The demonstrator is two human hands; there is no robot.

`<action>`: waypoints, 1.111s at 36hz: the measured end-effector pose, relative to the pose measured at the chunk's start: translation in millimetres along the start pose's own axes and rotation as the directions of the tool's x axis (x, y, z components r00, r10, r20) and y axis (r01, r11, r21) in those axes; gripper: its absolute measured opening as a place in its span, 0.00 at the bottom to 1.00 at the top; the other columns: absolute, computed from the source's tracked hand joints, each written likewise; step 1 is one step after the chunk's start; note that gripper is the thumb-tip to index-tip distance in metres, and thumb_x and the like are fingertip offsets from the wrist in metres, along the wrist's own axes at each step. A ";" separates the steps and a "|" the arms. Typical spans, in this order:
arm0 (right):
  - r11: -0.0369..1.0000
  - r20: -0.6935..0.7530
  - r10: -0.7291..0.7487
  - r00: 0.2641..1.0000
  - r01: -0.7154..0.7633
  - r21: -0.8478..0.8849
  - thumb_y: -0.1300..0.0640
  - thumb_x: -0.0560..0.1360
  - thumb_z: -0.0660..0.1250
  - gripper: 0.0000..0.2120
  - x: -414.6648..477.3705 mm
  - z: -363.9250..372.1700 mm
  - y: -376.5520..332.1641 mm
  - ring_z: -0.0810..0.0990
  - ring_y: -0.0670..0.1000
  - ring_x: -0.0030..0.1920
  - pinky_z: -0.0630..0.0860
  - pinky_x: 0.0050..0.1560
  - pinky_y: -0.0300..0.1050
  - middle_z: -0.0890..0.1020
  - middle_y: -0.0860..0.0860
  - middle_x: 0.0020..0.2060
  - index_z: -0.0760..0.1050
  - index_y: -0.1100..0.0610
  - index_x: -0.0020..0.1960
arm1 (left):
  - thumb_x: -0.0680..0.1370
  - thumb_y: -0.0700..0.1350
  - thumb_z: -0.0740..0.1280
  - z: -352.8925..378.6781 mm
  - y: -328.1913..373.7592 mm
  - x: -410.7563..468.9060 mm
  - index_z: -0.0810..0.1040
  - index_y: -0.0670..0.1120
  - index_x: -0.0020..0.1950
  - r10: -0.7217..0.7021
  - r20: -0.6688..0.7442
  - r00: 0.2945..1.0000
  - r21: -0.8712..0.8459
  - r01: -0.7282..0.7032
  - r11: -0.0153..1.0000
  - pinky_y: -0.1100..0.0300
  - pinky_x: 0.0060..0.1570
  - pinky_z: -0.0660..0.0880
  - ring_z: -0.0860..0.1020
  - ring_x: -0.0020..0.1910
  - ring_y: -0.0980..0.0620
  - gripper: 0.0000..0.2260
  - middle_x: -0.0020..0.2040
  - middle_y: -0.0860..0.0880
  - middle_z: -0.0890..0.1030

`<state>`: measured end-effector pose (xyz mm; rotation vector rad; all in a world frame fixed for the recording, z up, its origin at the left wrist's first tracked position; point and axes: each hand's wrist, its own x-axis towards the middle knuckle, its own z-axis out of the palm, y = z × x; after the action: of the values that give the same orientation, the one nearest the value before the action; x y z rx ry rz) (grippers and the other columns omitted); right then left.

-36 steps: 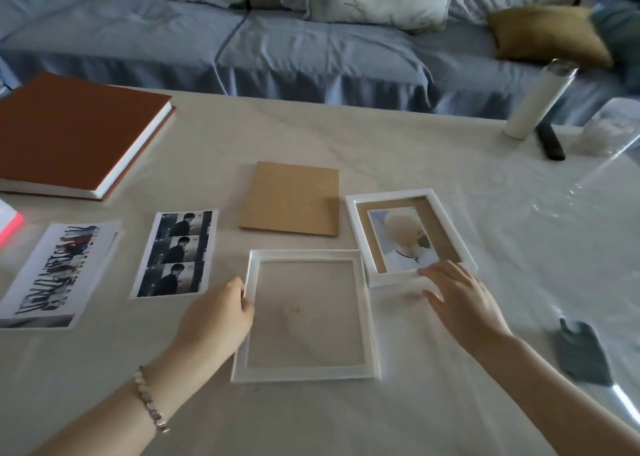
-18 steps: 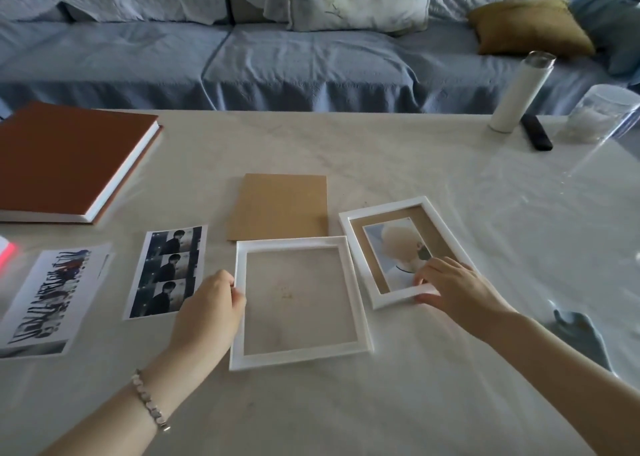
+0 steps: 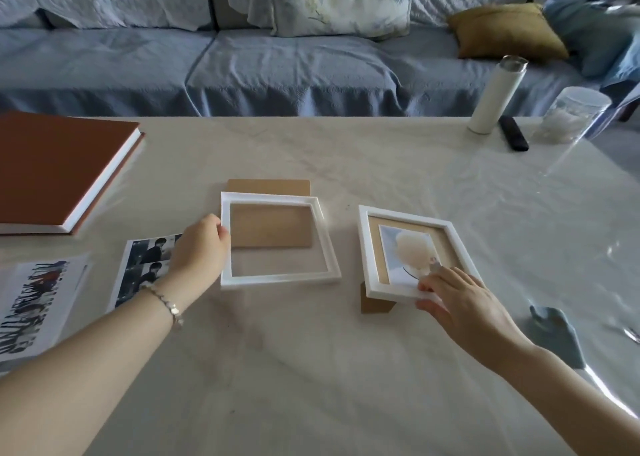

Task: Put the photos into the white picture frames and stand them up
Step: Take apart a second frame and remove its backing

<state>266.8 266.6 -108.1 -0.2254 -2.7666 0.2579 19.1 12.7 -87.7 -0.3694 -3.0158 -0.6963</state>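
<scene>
The right frame (image 3: 365, 247) holds its photo (image 3: 408, 251) but is not yet stood up, the right hand (image 3: 464, 306) pinching its near corner; the left hand (image 3: 201, 244) grips the empty left frame (image 3: 277, 279) with curled fingers.

White frames (image 3: 280, 279); tan backing board (image 3: 270, 225); rust-brown book (image 3: 52, 164).

Cut off at left edge: brown book (image 3: 52, 168) and printed sheet (image 3: 31, 303). Partly covered: photo strip (image 3: 142, 272) by left grip (image 3: 199, 247), backing board (image 3: 268, 187) by empty white frame (image 3: 277, 279). Blurred, lower right: grey object (image 3: 557, 331).
</scene>
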 end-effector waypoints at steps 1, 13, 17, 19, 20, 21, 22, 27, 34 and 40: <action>1.000 0.002 -0.005 1.000 0.005 0.000 0.58 0.64 0.76 0.12 -1.0 0.7 -2.6 0.71 0.47 0.46 0.76 0.42 0.44 0.79 0.49 0.40 0.77 0.55 0.44 | 0.79 0.40 0.56 2.2 -1.6 5.0 0.74 0.37 0.49 -0.017 0.013 1.000 0.017 0.017 1.000 0.55 0.37 0.66 0.72 0.39 0.42 0.10 0.45 0.38 0.79; 0.990 -0.016 -0.125 0.992 0.125 0.057 0.49 0.73 0.58 0.10 6.2 -10.6 -36.7 0.70 0.47 0.41 0.68 0.43 0.41 0.75 0.47 0.39 0.73 0.54 0.45 | 0.77 0.44 0.62 5.0 4.7 -8.6 0.72 0.41 0.63 0.030 0.045 0.999 -0.182 -0.022 0.983 0.54 0.56 0.69 0.74 0.57 0.44 0.15 0.59 0.42 0.75; 0.975 -0.023 -0.197 0.980 0.198 0.102 0.47 0.74 0.57 0.10 10.6 -20.7 -55.1 0.70 0.47 0.39 0.68 0.42 0.41 0.75 0.46 0.39 0.70 0.52 0.46 | 0.77 0.53 0.62 -20.5 35.1 -60.3 0.75 0.42 0.56 0.095 0.433 0.896 -0.610 0.214 0.763 0.52 0.53 0.75 0.79 0.49 0.48 0.16 0.53 0.43 0.81; 0.965 -0.010 -0.237 0.972 0.236 0.111 0.47 0.75 0.57 0.09 12.5 -22.0 -65.9 0.72 0.48 0.39 0.70 0.40 0.41 0.76 0.46 0.39 0.70 0.51 0.46 | 0.74 0.55 0.62 -34.2 44.3 -79.7 0.75 0.41 0.54 0.159 0.661 0.733 -0.678 0.492 0.547 0.55 0.43 0.80 0.82 0.41 0.49 0.19 0.46 0.42 0.82; 0.961 -0.002 -0.256 0.967 0.254 0.111 0.47 0.74 0.58 0.08 13.0 -22.1 -71.2 0.73 0.48 0.39 0.71 0.39 0.42 0.76 0.46 0.39 0.70 0.51 0.46 | 0.74 0.53 0.63 -36.7 45.1 -86.7 0.76 0.41 0.54 0.204 0.682 0.702 -0.683 0.512 0.521 0.59 0.38 0.79 0.82 0.39 0.52 0.17 0.43 0.44 0.83; 0.957 0.006 -0.273 0.962 0.271 0.108 0.48 0.74 0.59 0.07 13.1 -21.8 -75.6 0.74 0.49 0.39 0.72 0.38 0.43 0.76 0.46 0.39 0.70 0.51 0.46 | 0.75 0.49 0.63 -36.8 45.3 -92.4 0.77 0.41 0.53 0.213 0.669 0.712 -0.693 0.494 0.525 0.63 0.35 0.78 0.82 0.36 0.54 0.13 0.40 0.47 0.83; 0.952 0.018 -0.288 0.958 0.284 0.116 0.48 0.73 0.60 0.07 13.5 -21.3 -79.0 0.73 0.48 0.39 0.73 0.38 0.43 0.76 0.45 0.39 0.70 0.51 0.46 | 0.77 0.45 0.64 -35.9 44.8 -96.5 0.77 0.41 0.52 0.199 0.645 0.738 -0.706 0.475 0.524 0.65 0.33 0.77 0.81 0.34 0.56 0.09 0.38 0.48 0.83; 0.941 0.034 -0.160 0.986 0.142 0.308 0.36 0.69 0.61 0.15 15.2 -20.5 -80.6 0.69 0.41 0.49 0.63 0.53 0.32 0.71 0.38 0.46 0.73 0.44 0.49 | 0.77 0.41 0.63 -30.9 36.0 -100.3 0.78 0.42 0.49 0.148 0.576 0.804 -0.722 0.415 0.554 0.66 0.31 0.76 0.79 0.32 0.59 0.05 0.37 0.49 0.81; 0.463 0.336 0.562 0.756 -0.624 0.629 0.40 0.73 0.55 0.29 20.9 -32.2 -75.6 0.71 0.48 0.60 0.66 0.57 0.40 0.72 0.51 0.63 0.63 0.53 0.69 | 0.78 0.40 0.61 -29.7 20.1 -102.2 0.77 0.49 0.51 0.142 0.502 0.853 -0.761 0.357 0.542 0.70 0.38 0.75 0.78 0.43 0.59 0.07 0.45 0.52 0.81; -0.053 0.669 0.299 0.681 -0.688 0.724 0.45 0.71 0.54 0.18 20.4 -34.7 -78.6 0.84 0.48 0.38 0.78 0.32 0.37 0.86 0.50 0.38 0.78 0.52 0.48 | 0.78 0.40 0.62 -34.8 9.0 -104.8 0.79 0.50 0.47 0.161 0.587 0.793 -0.757 0.468 0.456 0.66 0.39 0.77 0.80 0.42 0.56 0.08 0.45 0.48 0.82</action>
<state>250.6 199.3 -53.3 -0.9176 -1.8940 2.3794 122.0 -18.0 -60.5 -0.3185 -2.8147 -2.6774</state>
